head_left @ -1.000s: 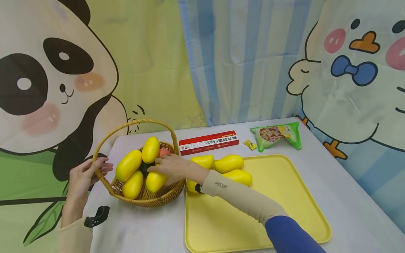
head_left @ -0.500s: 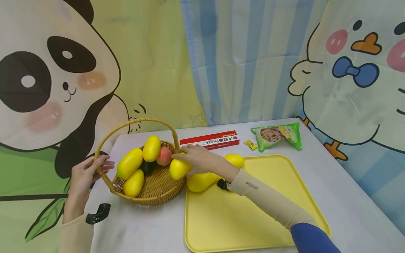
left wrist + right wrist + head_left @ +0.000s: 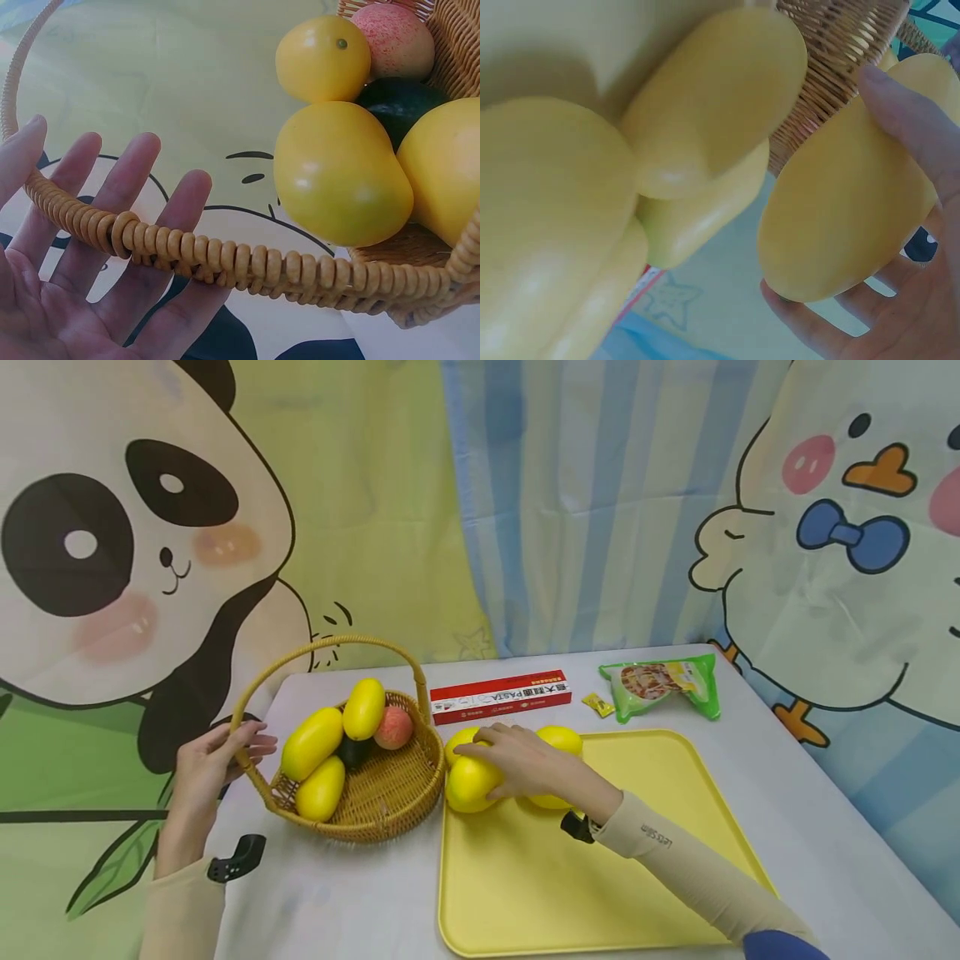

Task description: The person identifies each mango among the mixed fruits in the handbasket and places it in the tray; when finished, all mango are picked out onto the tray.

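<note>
White table (image 3: 322, 902); on it basket (image 3: 390, 827); yellow tray (image 3: 570, 885); red box (image 3: 501, 697); sachet (image 3: 597, 705); green packet (image 3: 630, 689)

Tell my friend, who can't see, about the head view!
A right hand holds a yellow mango beside more mangoes on a yellow tray. A left hand touches the handle of a wicker basket with three mangoes, a peach and something dark green.

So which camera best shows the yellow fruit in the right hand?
The right wrist view: the yellow fruit looms large there, its near side mostly uncovered. The head view shows it smaller, partly hidden by the right hand; the left wrist view misses it.
</note>
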Tool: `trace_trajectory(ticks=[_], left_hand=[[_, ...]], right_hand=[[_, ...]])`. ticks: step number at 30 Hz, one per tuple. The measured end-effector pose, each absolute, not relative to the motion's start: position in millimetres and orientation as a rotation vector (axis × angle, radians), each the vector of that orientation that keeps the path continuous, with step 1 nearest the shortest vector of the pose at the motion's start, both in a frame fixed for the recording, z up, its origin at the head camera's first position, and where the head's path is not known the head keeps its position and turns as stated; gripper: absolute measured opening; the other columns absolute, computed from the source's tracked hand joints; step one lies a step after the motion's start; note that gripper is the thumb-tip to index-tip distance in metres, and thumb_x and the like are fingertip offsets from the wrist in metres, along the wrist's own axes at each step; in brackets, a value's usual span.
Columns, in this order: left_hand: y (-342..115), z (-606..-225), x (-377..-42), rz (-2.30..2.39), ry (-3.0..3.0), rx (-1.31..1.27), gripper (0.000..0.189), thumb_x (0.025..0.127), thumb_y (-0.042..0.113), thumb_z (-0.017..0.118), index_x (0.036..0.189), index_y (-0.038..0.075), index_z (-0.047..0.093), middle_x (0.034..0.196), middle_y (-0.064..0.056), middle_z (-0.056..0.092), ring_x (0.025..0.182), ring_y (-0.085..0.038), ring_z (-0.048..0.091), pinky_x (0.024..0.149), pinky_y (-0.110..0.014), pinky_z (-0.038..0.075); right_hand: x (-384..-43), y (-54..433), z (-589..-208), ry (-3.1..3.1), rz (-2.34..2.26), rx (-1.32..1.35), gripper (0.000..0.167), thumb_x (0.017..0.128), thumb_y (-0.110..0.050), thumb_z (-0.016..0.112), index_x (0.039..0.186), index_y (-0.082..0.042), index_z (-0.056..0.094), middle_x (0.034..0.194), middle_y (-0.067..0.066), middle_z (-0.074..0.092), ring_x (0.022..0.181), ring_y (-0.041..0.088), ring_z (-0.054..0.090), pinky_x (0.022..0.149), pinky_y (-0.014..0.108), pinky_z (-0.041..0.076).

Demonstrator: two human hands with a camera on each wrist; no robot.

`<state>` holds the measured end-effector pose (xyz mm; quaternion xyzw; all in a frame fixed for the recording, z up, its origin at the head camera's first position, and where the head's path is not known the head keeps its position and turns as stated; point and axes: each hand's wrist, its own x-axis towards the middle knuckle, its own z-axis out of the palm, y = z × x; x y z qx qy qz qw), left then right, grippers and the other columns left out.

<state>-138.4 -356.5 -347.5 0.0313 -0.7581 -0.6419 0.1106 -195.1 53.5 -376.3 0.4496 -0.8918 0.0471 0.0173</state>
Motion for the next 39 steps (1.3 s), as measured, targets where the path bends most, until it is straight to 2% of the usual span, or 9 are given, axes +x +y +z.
trace_trajectory(ticks=[8,16,22,31,39], left_hand=[[-356.8,-347.9,-138.6,-1.873,-2.232,0.103,0.020,0.094,0.031,0.062,0.100,0.015,0.071,0.081,0.008,0.074,0.077,-0.007,0.071,0.069,-0.015,0.053],[-355.8,-348.3,-139.3,-1.869,-2.244,0.123,0.020,0.093,0.033,0.062,0.100,0.016,0.071,0.081,0.009,0.074,0.076,-0.006,0.071,0.069,-0.015,0.053],[-356.4,-347.8,-139.0,-1.867,-2.245,0.126,0.022,0.093,0.033,0.062,0.101,0.014,0.071,0.082,0.008,0.074,0.077,-0.007,0.071,0.069,-0.015,0.053],[-355.0,-348.2,-137.4,-1.869,-2.242,0.119,0.020,0.094,0.032,0.061,0.100,0.016,0.072,0.082,0.008,0.074,0.077,-0.006,0.071,0.070,-0.015,0.052],[-356.3,-348.2,-138.2,-1.866,-2.243,0.116,0.020,0.094,0.032,0.061,0.100,0.016,0.072,0.082,0.008,0.074,0.078,-0.006,0.071,0.070,-0.015,0.052]], right_hand=[[-179.3,68.8,-394.0,-2.695,0.186,1.439,0.072,0.072,-0.040,0.083,0.135,-0.023,0.053,0.118,0.003,0.059,0.109,0.020,0.054,0.098,0.043,0.044],[-164.5,74.9,-411.4,-2.738,0.201,1.426,0.069,0.071,-0.039,0.084,0.133,-0.023,0.056,0.121,0.005,0.058,0.110,0.021,0.053,0.097,0.044,0.046],[-157.2,74.3,-427.6,-2.715,0.176,1.429,0.069,0.072,-0.044,0.082,0.132,-0.023,0.055,0.118,0.003,0.056,0.106,0.020,0.053,0.098,0.044,0.044],[-150.3,70.4,-437.9,-2.740,0.117,1.381,0.068,0.073,-0.051,0.079,0.132,-0.025,0.055,0.114,0.003,0.051,0.096,0.017,0.049,0.087,0.037,0.046],[-148.1,70.5,-447.1,-2.697,0.105,1.398,0.074,0.072,-0.051,0.079,0.135,-0.024,0.051,0.114,0.003,0.051,0.098,0.017,0.051,0.085,0.036,0.047]])
